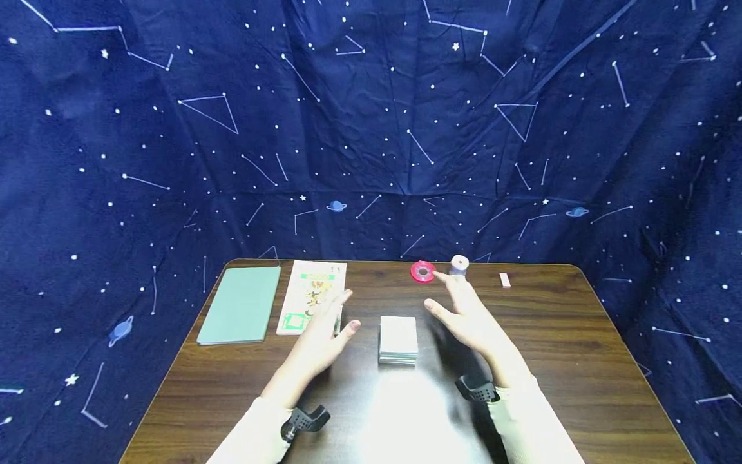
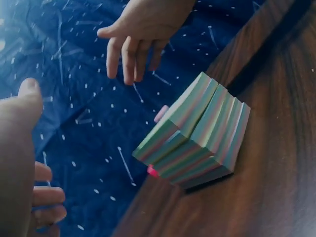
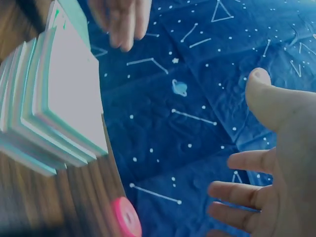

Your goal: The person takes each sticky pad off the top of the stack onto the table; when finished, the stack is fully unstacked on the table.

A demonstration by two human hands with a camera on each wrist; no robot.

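Note:
A small stack of pale square paper pads (image 1: pixel 398 339) lies in the middle of the wooden table (image 1: pixel 568 335); the left wrist view shows its striped, slightly shifted edges (image 2: pixel 200 133), and the right wrist view its white top (image 3: pixel 69 94). My left hand (image 1: pixel 326 335) hovers open just left of the stack, fingers straight. My right hand (image 1: pixel 464 316) hovers open just right of it. Neither hand touches the stack or holds anything.
A green book (image 1: pixel 240 303) and a printed booklet (image 1: pixel 313 295) lie at the back left. A red tape roll (image 1: pixel 422 271), a small spool (image 1: pixel 459 264) and a white eraser (image 1: pixel 505 280) sit along the far edge. Starry blue cloth surrounds the table.

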